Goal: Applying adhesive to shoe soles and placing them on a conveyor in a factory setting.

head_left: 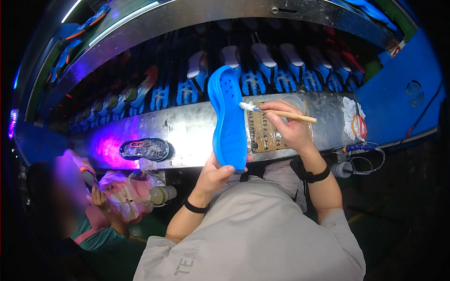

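A bright blue shoe sole (228, 126) stands nearly upright in front of me, its hollow inner side facing right. My left hand (218, 172) grips its lower end, thumb across the edge and fingers behind. In my right hand (294, 131) is a brush (290, 115) with a wooden handle, held between thumb and fingers. White bristles at its tip are at the sole's right edge, near the middle; whether they touch it I cannot tell. A cardboard sheet (262, 132) lies on the metal bench behind, with a clear round container (295, 104) partly hidden by my right hand.
A metal bench (192, 122) runs across, carrying a dark shoe (145, 149) at left and white cloth (350, 117) with colored bands at right. Shoes on blue holders (265, 58) line the machine behind. Another person (105, 206) works at lower left. A blue flexible hose (361, 148) hangs at right.
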Tool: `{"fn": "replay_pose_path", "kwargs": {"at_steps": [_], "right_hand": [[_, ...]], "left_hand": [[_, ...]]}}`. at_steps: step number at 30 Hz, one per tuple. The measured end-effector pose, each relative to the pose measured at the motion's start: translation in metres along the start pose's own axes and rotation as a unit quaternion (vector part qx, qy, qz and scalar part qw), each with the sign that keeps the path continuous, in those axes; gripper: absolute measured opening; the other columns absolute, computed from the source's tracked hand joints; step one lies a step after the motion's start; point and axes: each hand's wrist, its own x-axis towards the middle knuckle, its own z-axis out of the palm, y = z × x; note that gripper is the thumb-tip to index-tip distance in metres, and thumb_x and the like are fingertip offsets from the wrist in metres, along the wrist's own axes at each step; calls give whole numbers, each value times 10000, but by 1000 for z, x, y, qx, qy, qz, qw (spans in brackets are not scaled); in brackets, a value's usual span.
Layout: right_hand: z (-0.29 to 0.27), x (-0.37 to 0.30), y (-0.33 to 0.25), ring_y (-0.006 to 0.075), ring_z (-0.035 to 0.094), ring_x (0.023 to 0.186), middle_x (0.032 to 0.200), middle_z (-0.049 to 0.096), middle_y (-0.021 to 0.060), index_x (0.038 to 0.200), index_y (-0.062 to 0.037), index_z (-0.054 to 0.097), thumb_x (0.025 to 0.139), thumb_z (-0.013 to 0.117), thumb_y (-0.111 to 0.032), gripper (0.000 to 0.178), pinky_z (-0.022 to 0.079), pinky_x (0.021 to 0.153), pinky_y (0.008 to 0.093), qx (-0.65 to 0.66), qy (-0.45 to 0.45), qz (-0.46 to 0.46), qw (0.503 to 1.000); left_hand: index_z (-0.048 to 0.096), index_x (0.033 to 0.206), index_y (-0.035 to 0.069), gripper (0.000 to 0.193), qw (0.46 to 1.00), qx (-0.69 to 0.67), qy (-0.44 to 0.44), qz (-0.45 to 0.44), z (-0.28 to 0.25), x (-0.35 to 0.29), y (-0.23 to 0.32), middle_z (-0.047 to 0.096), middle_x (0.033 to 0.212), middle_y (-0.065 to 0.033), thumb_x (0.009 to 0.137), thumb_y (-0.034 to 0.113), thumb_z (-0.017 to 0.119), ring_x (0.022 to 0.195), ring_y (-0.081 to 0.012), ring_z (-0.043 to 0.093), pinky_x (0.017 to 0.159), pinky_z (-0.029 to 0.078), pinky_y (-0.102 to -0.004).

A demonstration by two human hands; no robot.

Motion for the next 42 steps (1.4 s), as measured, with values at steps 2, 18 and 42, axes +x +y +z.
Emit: {"fn": "replay_pose_path", "kwargs": {"at_steps": [2, 18, 42], "right_hand": [[1, 1, -1, 239, 657, 874, 965, 717, 130, 1019, 5, 722, 908, 649, -98, 168, 510, 791, 351, -21, 2, -20, 1000], [7, -34, -23, 257, 619, 742, 862, 705, 121, 938, 6, 715, 853, 655, -45, 116, 486, 700, 364, -49, -39, -20, 998], [-12, -76, -14, 116, 541, 820, 953, 605, 78, 1053, 50, 672, 939, 548, -86, 217, 430, 766, 243, 181, 199, 62, 961]], "left_hand": [[280, 1510, 14, 833, 1000, 8, -10, 3, 3, -1, 3, 529, 1380, -218, 847, 227, 737, 1231, -336, 600, 922, 549, -390], [317, 1480, -9, 810, 999, 24, -9, 19, 4, 5, 12, 557, 1339, -195, 852, 287, 735, 1250, -330, 594, 919, 554, -391], [398, 1415, -90, 990, 999, -18, -46, -17, 19, -8, 60, 609, 1245, -264, 736, 498, 815, 891, -301, 719, 727, 614, -332]]}}
